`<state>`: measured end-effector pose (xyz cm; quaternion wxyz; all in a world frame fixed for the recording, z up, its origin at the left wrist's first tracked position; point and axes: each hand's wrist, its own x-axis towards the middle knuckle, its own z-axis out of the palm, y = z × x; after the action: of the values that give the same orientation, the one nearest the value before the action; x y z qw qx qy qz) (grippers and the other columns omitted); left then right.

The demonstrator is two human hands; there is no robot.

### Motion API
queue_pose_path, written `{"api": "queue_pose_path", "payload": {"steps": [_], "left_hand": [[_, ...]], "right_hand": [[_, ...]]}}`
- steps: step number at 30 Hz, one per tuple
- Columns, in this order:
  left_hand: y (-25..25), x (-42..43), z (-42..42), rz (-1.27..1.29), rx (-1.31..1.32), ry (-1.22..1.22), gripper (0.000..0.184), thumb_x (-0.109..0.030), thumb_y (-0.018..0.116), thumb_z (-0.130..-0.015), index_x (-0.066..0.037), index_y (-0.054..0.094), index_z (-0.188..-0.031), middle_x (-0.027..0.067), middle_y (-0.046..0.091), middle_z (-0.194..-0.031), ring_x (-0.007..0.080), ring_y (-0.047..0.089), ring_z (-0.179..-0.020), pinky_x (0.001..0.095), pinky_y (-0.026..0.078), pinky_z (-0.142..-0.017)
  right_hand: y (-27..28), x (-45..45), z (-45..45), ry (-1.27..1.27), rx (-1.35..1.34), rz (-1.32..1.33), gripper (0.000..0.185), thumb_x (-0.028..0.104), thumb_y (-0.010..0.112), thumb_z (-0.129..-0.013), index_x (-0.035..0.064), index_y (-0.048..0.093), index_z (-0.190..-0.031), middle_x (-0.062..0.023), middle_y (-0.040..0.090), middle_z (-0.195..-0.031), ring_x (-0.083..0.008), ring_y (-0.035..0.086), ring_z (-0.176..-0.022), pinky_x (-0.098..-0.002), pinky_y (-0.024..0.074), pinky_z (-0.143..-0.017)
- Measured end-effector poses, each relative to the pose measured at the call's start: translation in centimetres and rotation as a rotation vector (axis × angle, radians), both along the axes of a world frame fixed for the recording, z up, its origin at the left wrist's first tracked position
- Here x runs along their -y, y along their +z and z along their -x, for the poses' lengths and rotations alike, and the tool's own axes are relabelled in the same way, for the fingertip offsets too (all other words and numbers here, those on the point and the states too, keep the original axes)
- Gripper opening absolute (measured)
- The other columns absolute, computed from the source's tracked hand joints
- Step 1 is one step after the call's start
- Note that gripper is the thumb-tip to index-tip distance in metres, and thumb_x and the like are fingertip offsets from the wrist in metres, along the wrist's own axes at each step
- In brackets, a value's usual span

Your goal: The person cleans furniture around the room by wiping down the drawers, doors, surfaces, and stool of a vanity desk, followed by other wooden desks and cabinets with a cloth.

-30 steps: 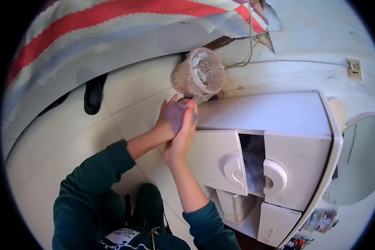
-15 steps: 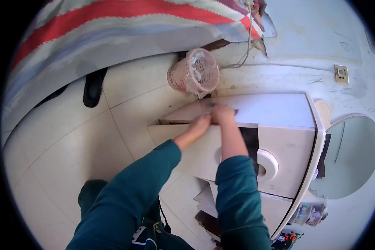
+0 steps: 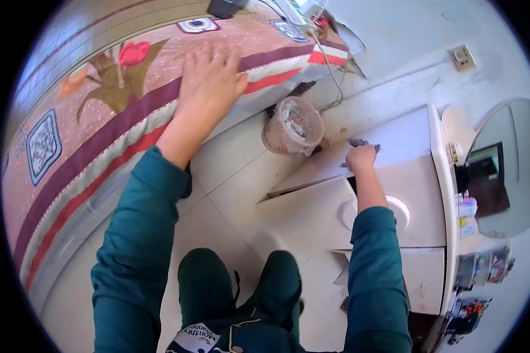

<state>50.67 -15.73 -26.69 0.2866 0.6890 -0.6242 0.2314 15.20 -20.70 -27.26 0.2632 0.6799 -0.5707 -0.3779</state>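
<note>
My left hand [image 3: 209,85] lies on the patterned bedspread [image 3: 159,65], fingers spread and nothing in its grasp. Bunched under my right hand [image 3: 360,157] is a dark grey cloth [image 3: 357,142], pressed to the side panel of the white cabinet [image 3: 403,132]. Only the edges of the cloth stick out around the closed fingers. Just below that hand, the cabinet door [image 3: 312,215] with its curved white handle stands ajar.
A pink perforated waste bin [image 3: 293,126] with a plastic liner stands between bed and cabinet. An oval mirror [image 3: 506,170] rises behind the cabinet top. A cable [image 3: 335,82] hangs by the bed corner, and a wall socket [image 3: 462,57] is at right.
My left hand has left the cabinet and now rests on the bed. My right hand stays at the side panel with the cloth. The view has shifted, showing more of the bedspread.
</note>
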Motion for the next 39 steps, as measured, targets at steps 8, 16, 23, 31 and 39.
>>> {"api": "queue_pose_path", "payload": {"steps": [8, 16, 23, 31, 39], "left_hand": [[-1.0, 0.2, 1.2, 0.13, 0.051, 0.013, 0.036, -0.021, 0.048, -0.084, -0.007, 0.051, -0.117, 0.0129, 0.054, -0.117, 0.0291, 0.049, -0.111, 0.0458, 0.037, -0.092], [-16.4, 3.6, 24.7, -1.013, -2.035, -0.643, 0.061, -0.047, 0.029, -0.093, -0.002, 0.033, -0.134, 0.0108, 0.034, -0.139, 0.0211, 0.029, -0.129, 0.0315, 0.019, -0.106], [-10.7, 11.7, 31.5, -0.847, -2.033, -1.425, 0.055, -0.046, 0.027, -0.093, -0.009, 0.04, -0.132, 0.0066, 0.041, -0.134, 0.0169, 0.033, -0.126, 0.0294, 0.021, -0.105], [-26.6, 5.6, 28.2, -1.107, -2.551, -0.785, 0.051, -0.046, 0.046, -0.084, -0.012, 0.051, -0.12, 0.0036, 0.047, -0.122, 0.016, 0.041, -0.113, 0.0278, 0.033, -0.091], [-33.0, 5.4, 31.1, -0.982, -2.518, -0.906, 0.054, -0.045, 0.031, -0.091, -0.011, 0.04, -0.132, 0.006, 0.041, -0.134, 0.0184, 0.036, -0.122, 0.0302, 0.024, -0.103]], "right_hand": [[-4.7, 1.3, -2.0, -0.304, 0.026, -0.356, 0.046, 0.038, 0.05, -0.078, 0.0147, 0.057, -0.117, -0.0101, 0.051, -0.126, -0.0221, 0.048, -0.117, -0.0407, 0.0357, -0.095], [-16.7, 6.6, 1.9, -0.48, 0.118, -0.359, 0.047, 0.041, 0.045, -0.084, 0.0138, 0.051, -0.123, -0.0067, 0.049, -0.126, -0.0245, 0.047, -0.114, -0.046, 0.033, -0.096], [-2.7, 15.7, 5.4, -0.603, -0.142, -0.356, 0.034, 0.029, 0.054, -0.08, 0.0125, 0.063, -0.108, -0.0119, 0.059, -0.114, -0.0262, 0.054, -0.108, -0.0389, 0.0428, -0.088], [-23.7, 8.3, 5.0, -0.321, 0.137, -0.78, 0.043, 0.041, 0.054, -0.079, 0.0206, 0.057, -0.117, -0.0073, 0.051, -0.124, -0.0249, 0.046, -0.117, -0.0396, 0.039, -0.095], [-21.3, 14.4, 7.6, -0.526, 0.007, -0.588, 0.044, 0.026, 0.056, -0.08, 0.0115, 0.052, -0.121, -0.0127, 0.05, -0.125, -0.0281, 0.047, -0.116, -0.0375, 0.0379, -0.096]]}}
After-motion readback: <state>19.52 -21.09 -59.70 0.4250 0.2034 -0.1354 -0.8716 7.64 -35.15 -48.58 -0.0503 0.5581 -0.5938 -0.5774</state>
